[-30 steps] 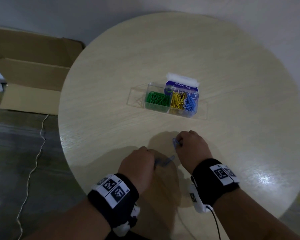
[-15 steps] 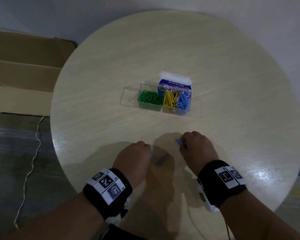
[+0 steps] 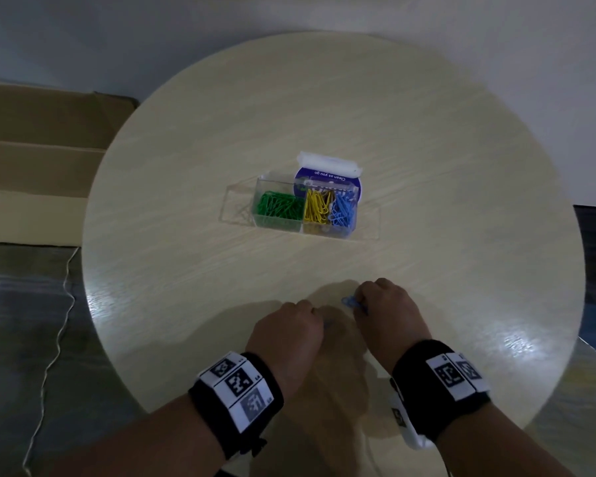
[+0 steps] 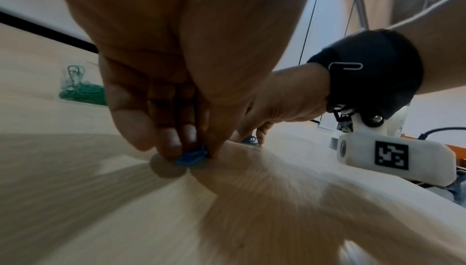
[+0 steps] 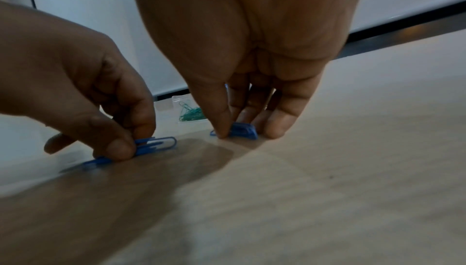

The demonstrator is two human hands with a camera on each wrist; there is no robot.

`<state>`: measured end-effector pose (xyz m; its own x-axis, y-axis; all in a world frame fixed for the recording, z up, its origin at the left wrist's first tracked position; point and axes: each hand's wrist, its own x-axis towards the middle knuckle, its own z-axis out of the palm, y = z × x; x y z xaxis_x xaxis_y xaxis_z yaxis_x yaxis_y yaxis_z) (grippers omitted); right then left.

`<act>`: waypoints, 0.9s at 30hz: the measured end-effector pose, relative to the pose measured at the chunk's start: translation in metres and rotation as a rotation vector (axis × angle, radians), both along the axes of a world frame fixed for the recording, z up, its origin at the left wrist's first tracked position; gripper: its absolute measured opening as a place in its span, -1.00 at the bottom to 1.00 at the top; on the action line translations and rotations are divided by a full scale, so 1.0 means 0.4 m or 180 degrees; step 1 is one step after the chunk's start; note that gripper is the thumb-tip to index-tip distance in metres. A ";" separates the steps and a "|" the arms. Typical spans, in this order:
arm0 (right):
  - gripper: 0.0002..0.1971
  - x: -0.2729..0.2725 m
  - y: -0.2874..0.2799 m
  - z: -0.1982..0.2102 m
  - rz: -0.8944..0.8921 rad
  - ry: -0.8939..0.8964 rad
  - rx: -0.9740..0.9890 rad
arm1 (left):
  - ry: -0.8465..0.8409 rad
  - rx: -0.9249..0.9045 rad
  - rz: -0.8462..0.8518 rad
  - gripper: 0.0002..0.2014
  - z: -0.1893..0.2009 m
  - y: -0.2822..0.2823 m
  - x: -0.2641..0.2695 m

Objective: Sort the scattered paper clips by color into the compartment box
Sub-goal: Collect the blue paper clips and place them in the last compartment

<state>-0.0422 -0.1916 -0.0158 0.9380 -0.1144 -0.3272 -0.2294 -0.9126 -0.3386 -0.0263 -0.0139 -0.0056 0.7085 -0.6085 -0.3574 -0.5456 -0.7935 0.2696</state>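
A clear compartment box stands mid-table with green, yellow and blue paper clips in separate sections. Near the table's front edge both hands press down on loose blue clips. My left hand pinches a small bunch of blue clips against the tabletop between thumb and fingers. A little to the right and further from me, my right hand pinches another bunch of blue clips, also seen from above as blue clips. In the right wrist view the left hand holds its blue clips.
The round pale wooden table carries a white and blue wipes pack just behind the box. A flattened cardboard box and a thin cable lie on the floor to the left.
The blue clip that lay between the hands is now under my left fingers. My right hand stays on its clips. The head view has shifted slightly.
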 end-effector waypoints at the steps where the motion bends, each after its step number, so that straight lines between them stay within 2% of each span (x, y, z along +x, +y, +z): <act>1: -0.93 -0.002 -0.004 0.002 -0.0011 0.0037 0.0034 | -0.0069 0.0012 0.0031 -0.85 -0.004 -0.001 -0.001; 4: -0.94 -0.005 -0.016 0.006 0.0026 0.0082 0.0060 | -0.0111 0.0151 0.0069 -0.82 0.006 -0.006 0.004; 7: -0.93 -0.010 -0.021 0.011 0.0169 0.0092 0.0014 | -0.0195 0.0348 -0.0112 -0.84 0.006 -0.004 0.015; 13: -0.83 -0.016 -0.020 0.030 0.0146 0.0001 0.0265 | -0.0178 0.0423 -0.0180 -0.67 -0.012 0.027 0.066; 15: -0.85 -0.012 -0.023 0.034 0.0075 0.0034 0.0362 | -0.0049 0.0210 -0.0206 -0.73 0.017 0.023 0.093; 17: -0.85 -0.005 -0.034 0.039 -0.0104 0.0014 0.0498 | -0.0072 -0.0209 0.0071 -0.89 0.041 0.004 0.124; 20: -0.85 0.010 -0.057 0.054 -0.0540 -0.0152 0.0764 | 0.0027 -0.0788 0.0764 -0.85 0.094 -0.041 0.193; 22: -0.87 0.030 -0.073 0.064 -0.0784 -0.0315 0.0903 | -0.0139 -0.1117 0.1088 -0.78 0.121 -0.082 0.254; 24: -0.84 0.049 -0.082 0.075 -0.0883 -0.0453 0.1016 | -0.0336 -0.1220 0.1243 -0.75 0.136 -0.119 0.305; 27: -0.79 0.080 -0.093 0.087 -0.0949 -0.0617 0.1129 | -0.0271 -0.1322 0.1268 -0.74 0.125 -0.162 0.364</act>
